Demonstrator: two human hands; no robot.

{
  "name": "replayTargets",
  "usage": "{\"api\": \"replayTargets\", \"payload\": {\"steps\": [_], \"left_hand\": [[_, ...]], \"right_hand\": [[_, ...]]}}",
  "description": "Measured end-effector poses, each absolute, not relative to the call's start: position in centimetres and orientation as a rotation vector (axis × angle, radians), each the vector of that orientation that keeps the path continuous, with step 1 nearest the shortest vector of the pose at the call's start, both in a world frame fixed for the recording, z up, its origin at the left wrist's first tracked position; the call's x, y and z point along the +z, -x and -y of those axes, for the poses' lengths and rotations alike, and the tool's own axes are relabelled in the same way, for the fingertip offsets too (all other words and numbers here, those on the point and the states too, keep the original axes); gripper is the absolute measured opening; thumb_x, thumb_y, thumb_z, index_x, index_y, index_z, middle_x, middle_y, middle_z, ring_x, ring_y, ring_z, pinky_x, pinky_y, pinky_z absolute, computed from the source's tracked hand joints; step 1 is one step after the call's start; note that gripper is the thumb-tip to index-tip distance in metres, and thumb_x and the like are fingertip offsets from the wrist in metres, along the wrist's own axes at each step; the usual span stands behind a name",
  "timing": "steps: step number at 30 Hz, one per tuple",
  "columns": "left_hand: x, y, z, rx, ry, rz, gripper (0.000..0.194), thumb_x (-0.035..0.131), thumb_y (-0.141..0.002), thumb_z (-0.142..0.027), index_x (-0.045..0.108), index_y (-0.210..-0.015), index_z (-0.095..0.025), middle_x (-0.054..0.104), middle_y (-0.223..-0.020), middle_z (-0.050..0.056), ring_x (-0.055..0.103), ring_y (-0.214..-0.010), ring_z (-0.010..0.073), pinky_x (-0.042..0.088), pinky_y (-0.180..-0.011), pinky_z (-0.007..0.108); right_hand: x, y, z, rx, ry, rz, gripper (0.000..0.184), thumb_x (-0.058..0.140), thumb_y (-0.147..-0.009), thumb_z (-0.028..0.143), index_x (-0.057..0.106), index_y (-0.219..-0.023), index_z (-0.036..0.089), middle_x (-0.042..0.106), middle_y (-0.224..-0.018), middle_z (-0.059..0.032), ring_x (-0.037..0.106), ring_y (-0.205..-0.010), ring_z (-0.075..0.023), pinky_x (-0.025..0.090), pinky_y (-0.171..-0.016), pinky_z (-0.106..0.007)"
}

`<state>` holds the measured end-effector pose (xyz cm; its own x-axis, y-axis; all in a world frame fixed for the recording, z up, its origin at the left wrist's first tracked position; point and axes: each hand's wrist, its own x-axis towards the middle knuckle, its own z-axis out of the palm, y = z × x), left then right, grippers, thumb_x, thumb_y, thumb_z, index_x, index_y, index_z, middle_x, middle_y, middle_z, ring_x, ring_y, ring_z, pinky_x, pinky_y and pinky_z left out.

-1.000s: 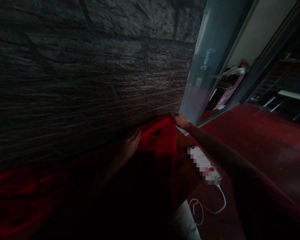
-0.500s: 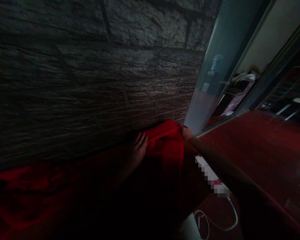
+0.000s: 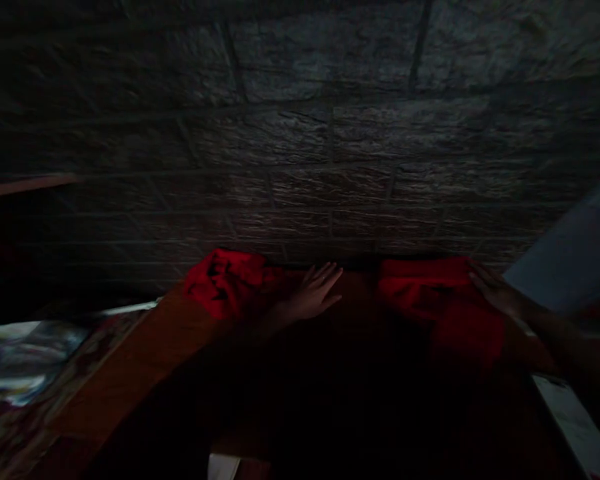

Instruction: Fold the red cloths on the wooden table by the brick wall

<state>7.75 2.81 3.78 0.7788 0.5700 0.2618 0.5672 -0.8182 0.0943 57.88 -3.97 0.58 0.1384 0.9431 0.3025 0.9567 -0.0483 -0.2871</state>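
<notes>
Dim light covers the scene. A folded red cloth (image 3: 420,270) lies against the wall on the wooden table (image 3: 145,340), part of it spreading toward me into shadow. My right hand (image 3: 493,288) rests at its right end, fingers stretched out and touching the fabric. Farther left, my left hand (image 3: 316,295) is held low over the table, empty, with fingers spread and a ring on one. Just beyond its wrist sits a crumpled red cloth (image 3: 230,280) in a loose heap. I cannot tell whether the left palm touches the tabletop.
A dark stone-block wall (image 3: 300,147) rises behind the table. At the right front lies a white power strip (image 3: 570,417), partly behind my right forearm. Down on the left, clear plastic bags (image 3: 35,360) lie beside a patterned rug (image 3: 87,373). A pale panel (image 3: 575,247) stands at the right.
My view has swung left, bringing in the crumpled cloth and the bags. My left hand has come off the folded cloth and moved left; my right hand stays at its right end.
</notes>
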Motion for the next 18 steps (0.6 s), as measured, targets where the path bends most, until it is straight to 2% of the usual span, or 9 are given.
{"api": "replayTargets", "payload": {"steps": [3,5,6,8,11,13,16,18], "left_hand": [[2.9,0.1,-3.7,0.437,-2.954,-1.166,0.066,0.036,-0.099,-0.053,0.024,-0.155,-0.020,0.028,-0.160,0.013,0.018,-0.150,0.0267,0.013,-0.121,0.055],[2.1,5.2,-4.7,0.429,-2.921,-1.344,0.068,0.039,-0.097,-0.054,0.028,-0.154,-0.018,0.029,-0.159,0.016,0.020,-0.150,0.0300,0.013,-0.119,0.058],[1.8,7.5,-5.3,0.439,-2.871,-1.472,0.069,0.040,-0.097,-0.054,0.030,-0.153,-0.016,0.030,-0.158,0.018,0.022,-0.149,0.0322,0.015,-0.118,0.060],[1.4,11.3,-6.6,0.463,-2.745,-1.716,0.072,0.043,-0.094,-0.055,0.033,-0.152,-0.014,0.033,-0.156,0.022,0.027,-0.146,0.0375,0.023,-0.114,0.062],[1.1,14.4,-8.3,0.383,-2.620,-1.838,0.069,0.045,-0.093,-0.055,0.038,-0.149,-0.017,0.048,-0.146,0.022,0.047,-0.134,0.0376,0.042,-0.103,0.054],[1.2,14.6,-9.0,0.332,-2.585,-1.805,0.056,0.041,-0.095,-0.050,0.049,-0.141,-0.019,0.057,-0.137,0.019,0.058,-0.122,0.0336,0.048,-0.097,0.047],[1.8,13.2,-9.3,0.308,-2.536,-1.717,0.045,0.031,-0.098,-0.041,0.060,-0.123,-0.018,0.069,-0.114,0.014,0.067,-0.100,0.0268,0.051,-0.090,0.040],[2.4,12.1,-8.8,0.317,-2.499,-1.530,0.045,0.029,-0.098,-0.042,0.059,-0.120,-0.017,0.072,-0.102,0.010,0.069,-0.091,0.0228,0.052,-0.086,0.036]], "right_hand": [[2.0,-58.5,4.2,0.154,2.058,1.684,0.090,0.020,-0.085,0.076,0.045,-0.148,0.016,0.040,-0.149,-0.0269,0.032,-0.144,-0.0261,0.037,-0.104,-0.044],[4.4,-57.1,5.1,0.104,2.047,1.621,0.095,0.022,-0.080,0.082,0.039,-0.151,0.021,0.037,-0.152,-0.0241,0.027,-0.146,-0.0257,0.035,-0.105,-0.045],[5.7,-55.7,5.7,0.064,2.042,1.596,0.095,0.024,-0.078,0.083,0.037,-0.152,0.024,0.037,-0.152,-0.0229,0.026,-0.146,-0.0261,0.034,-0.106,-0.046],[8.2,-51.2,7.2,0.013,2.037,1.539,0.093,0.031,-0.078,0.083,0.036,-0.152,0.027,0.042,-0.149,-0.0222,0.035,-0.142,-0.0292,0.037,-0.105,-0.048],[9.9,-41.8,9.4,0.082,1.967,1.628,0.075,0.034,-0.087,0.073,0.046,-0.146,0.027,0.054,-0.141,-0.0177,0.053,-0.129,-0.0327,0.041,-0.107,-0.050],[9.3,-34.9,10.2,0.254,1.840,1.826,0.062,0.038,-0.091,0.064,0.051,-0.140,0.028,0.061,-0.134,-0.0130,0.061,-0.119,-0.0313,0.047,-0.102,-0.051],[6.5,-25.6,9.3,0.571,1.569,2.202,0.055,0.047,-0.093,0.045,0.045,-0.145,0.026,0.056,-0.141,-0.0095,0.056,-0.126,-0.0276,0.043,-0.108,-0.048],[4.3,-20.6,7.3,0.620,1.443,2.305,0.064,0.054,-0.090,0.034,0.038,-0.150,0.019,0.047,-0.148,-0.0143,0.047,-0.134,-0.0283,0.039,-0.111,-0.046]]}}
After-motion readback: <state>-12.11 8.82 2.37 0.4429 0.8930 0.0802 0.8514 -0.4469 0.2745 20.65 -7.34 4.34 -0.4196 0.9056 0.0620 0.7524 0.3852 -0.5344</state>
